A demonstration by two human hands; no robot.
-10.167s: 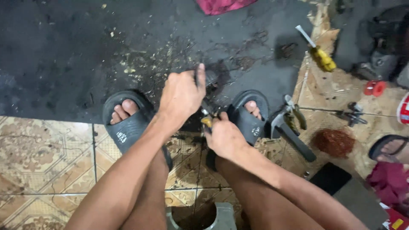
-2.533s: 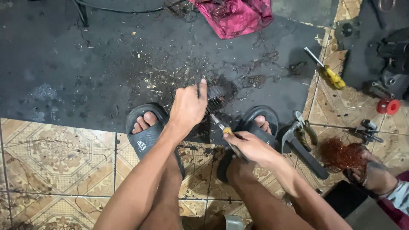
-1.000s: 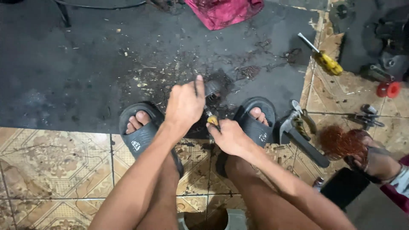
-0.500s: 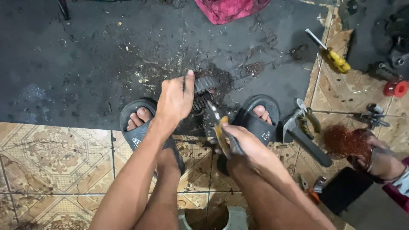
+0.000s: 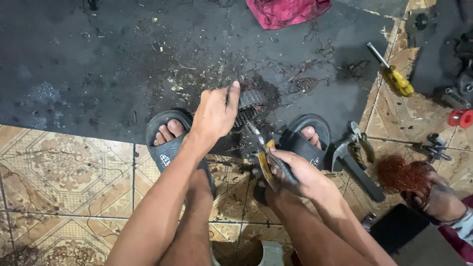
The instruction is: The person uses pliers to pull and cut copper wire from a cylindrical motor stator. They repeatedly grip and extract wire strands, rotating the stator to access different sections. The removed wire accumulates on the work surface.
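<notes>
Dark, ribbed metal motor core (image 5: 246, 106) sits on the black floor mat (image 5: 88, 64) between two sandalled feet, pinned under the left hand (image 5: 215, 112), whose fingers curl closed over it. Right hand (image 5: 295, 172), nearer the body, grips yellow-handled pliers (image 5: 263, 155), their long axis pointing up-left toward the core, tips just beside it.

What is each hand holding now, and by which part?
The right hand holds pliers by their yellow-and-black handles, nose toward the round dark motor part. The left hand grips that part from above, on its near top side.
</notes>
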